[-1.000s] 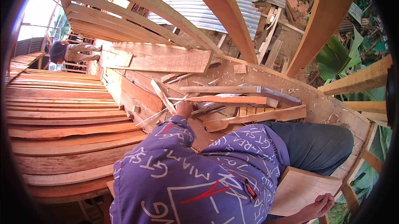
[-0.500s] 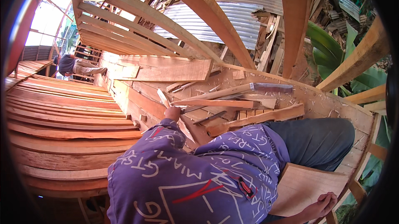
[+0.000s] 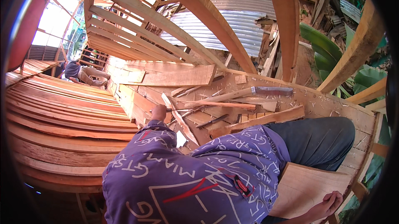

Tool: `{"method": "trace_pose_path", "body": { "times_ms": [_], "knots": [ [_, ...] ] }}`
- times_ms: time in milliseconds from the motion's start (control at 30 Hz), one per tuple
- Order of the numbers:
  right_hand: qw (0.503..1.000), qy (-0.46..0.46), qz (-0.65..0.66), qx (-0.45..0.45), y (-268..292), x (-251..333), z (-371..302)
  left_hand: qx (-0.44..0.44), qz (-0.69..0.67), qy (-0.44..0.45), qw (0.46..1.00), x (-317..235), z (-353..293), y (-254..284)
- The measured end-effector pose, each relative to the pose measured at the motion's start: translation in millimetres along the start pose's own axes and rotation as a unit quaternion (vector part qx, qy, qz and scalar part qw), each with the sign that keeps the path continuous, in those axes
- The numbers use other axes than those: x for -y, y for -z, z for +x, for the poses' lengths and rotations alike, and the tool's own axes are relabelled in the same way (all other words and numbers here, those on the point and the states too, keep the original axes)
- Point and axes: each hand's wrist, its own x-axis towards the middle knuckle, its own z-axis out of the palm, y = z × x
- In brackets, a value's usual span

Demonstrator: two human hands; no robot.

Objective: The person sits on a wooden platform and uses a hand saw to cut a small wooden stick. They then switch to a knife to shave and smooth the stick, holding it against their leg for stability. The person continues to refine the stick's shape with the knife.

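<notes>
My left hand (image 3: 158, 112) is closed around the end of a tool with a long, thin dark blade (image 3: 181, 109), which points right across a pale wood strip (image 3: 178, 118). The tool's exact kind is unclear. Near its tip lies a reddish lath (image 3: 228, 105). Beyond that is a wooden shaft with a grey, worn end (image 3: 272, 91). A dark, narrow blade-like piece (image 3: 212, 121) rests closer to me. At the lower right, my right hand (image 3: 332, 202) is loosely curled at the edge of a flat board (image 3: 307, 188), with nothing visible in its fingers.
Curved timber ribs (image 3: 208, 16) rise along the far side, with corrugated metal sheets (image 3: 232, 28) beyond. Stacked planks (image 3: 62, 124) fill the left. A wide board (image 3: 174, 76) and shavings lie on the plank floor. Another person (image 3: 85, 74) bends at the far left.
My left hand has moved left and slightly up with the tool, whose blade now looks thinner. The view has shifted a little. My right hand stays at the board's edge.
</notes>
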Motion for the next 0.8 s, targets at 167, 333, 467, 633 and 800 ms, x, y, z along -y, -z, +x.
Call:
{"method": "trace_pose_path", "body": {
  "times_ms": [167,333,467,633,800],
  "knots": [
    [1.0,0.018,0.019,-0.014,-11,-16,-5,-0.018,0.034,0.118,0.992,19,-2,72],
    [0.994,-0.034,0.099,-0.009,-10,-16,-8,-0.045,0.113,0.008,0.993,77,11,114],
    [0.991,-0.005,0.136,-0.002,-16,-21,-11,-0.056,-0.037,-0.017,0.998,94,20,142],
    [0.992,0.035,0.121,0.018,-26,-33,-14,0.003,-0.17,-0.104,0.98,12,14,189],
    [0.937,-0.096,0.329,0.065,-37,-40,-41,0.203,-0.382,-0.333,0.838,-136,-23,200]
  ]
}}
